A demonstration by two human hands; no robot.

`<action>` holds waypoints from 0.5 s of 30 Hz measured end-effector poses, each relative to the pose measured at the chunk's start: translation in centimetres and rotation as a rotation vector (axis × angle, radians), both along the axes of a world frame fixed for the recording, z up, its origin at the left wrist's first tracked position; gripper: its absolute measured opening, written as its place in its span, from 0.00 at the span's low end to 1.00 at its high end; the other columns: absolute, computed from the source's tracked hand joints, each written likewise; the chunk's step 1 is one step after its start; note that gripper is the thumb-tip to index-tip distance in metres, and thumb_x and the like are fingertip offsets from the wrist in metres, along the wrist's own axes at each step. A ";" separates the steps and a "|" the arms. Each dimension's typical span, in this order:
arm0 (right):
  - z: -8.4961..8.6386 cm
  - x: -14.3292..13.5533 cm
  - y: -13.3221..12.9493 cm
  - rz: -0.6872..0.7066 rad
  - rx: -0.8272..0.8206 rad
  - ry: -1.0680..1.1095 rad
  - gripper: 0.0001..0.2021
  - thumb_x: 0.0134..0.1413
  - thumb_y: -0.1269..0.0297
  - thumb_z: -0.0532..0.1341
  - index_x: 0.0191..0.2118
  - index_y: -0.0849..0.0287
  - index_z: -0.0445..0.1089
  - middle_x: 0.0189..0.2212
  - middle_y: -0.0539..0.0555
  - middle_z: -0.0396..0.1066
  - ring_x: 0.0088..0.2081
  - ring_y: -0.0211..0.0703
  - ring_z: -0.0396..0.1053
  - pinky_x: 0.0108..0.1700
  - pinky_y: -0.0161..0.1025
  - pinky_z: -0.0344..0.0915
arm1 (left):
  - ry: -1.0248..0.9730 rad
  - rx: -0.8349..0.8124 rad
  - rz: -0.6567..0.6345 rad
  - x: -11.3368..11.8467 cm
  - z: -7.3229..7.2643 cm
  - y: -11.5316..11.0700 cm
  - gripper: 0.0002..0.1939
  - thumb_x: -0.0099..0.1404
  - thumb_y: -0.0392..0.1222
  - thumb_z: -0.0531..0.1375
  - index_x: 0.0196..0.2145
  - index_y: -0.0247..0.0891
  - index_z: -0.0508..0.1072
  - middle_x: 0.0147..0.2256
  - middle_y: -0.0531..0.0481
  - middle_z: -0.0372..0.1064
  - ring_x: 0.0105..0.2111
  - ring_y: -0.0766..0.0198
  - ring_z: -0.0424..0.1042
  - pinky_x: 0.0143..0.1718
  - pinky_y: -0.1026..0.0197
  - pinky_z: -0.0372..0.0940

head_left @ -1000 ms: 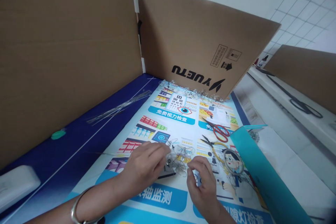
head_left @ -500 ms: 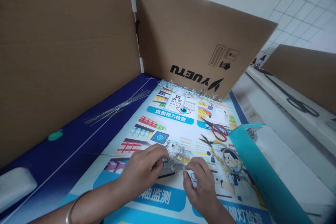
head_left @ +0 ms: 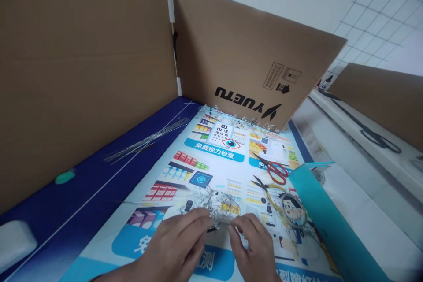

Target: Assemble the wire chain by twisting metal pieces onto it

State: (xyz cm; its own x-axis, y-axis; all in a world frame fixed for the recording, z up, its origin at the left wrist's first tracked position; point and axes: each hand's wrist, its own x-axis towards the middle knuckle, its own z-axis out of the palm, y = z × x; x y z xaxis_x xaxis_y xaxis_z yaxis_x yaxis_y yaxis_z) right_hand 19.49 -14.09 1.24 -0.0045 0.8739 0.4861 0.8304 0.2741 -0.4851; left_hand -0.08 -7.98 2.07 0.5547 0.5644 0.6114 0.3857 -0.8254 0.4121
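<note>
A loose tangle of thin silvery wire with small clear pieces (head_left: 220, 202) lies between my hands on the printed poster (head_left: 211, 176). My left hand (head_left: 183, 240) pinches its near left side, fingers pressed together. On the right, my right hand (head_left: 249, 240) has thumb and forefinger closed at the tangle's lower right edge. The exact bits between the fingertips are too small to make out. To the right lie yellow-handled pliers (head_left: 271, 189), red-handled scissors (head_left: 276, 169) and a round coil of wire (head_left: 293, 210).
Cardboard panels (head_left: 231, 44) stand at the left and back, with wire pieces (head_left: 244, 122) along the back one's foot. Straight wires (head_left: 148, 139) lie on the blue surface, near a white object (head_left: 15, 244). A teal-edged box (head_left: 330, 216) stands at right.
Both hands have moved lower in the picture and nearer each other at the tangle. The view has shifted slightly, and the left bracelet has dropped out of sight.
</note>
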 end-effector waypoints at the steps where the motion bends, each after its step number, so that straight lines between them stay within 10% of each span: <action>1: 0.0 -0.1 -0.1 -0.006 0.009 0.002 0.05 0.53 0.71 0.56 0.36 0.58 0.67 0.28 0.55 0.67 0.31 0.42 0.66 0.33 0.37 0.64 | -0.002 0.023 0.011 -0.1 -0.2 -0.2 0.17 0.61 0.28 0.51 0.47 0.38 0.66 0.42 0.43 0.69 0.42 0.59 0.69 0.39 0.60 0.67; 15: -0.9 -1.1 -0.4 -0.055 0.028 0.031 0.05 0.53 0.71 0.56 0.31 0.58 0.69 0.23 0.52 0.68 0.26 0.39 0.66 0.29 0.34 0.63 | -0.023 -0.037 0.120 -0.8 -0.8 -2.3 0.17 0.63 0.33 0.52 0.49 0.41 0.66 0.45 0.45 0.69 0.45 0.60 0.69 0.43 0.64 0.69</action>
State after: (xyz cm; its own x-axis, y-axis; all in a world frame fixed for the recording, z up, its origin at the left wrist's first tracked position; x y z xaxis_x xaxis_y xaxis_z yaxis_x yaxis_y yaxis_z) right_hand 18.36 -14.52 0.36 0.0587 0.8586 0.5092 0.8293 0.2420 -0.5036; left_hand -0.91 -10.29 1.29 0.4674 0.6481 0.6012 0.4709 -0.7581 0.4511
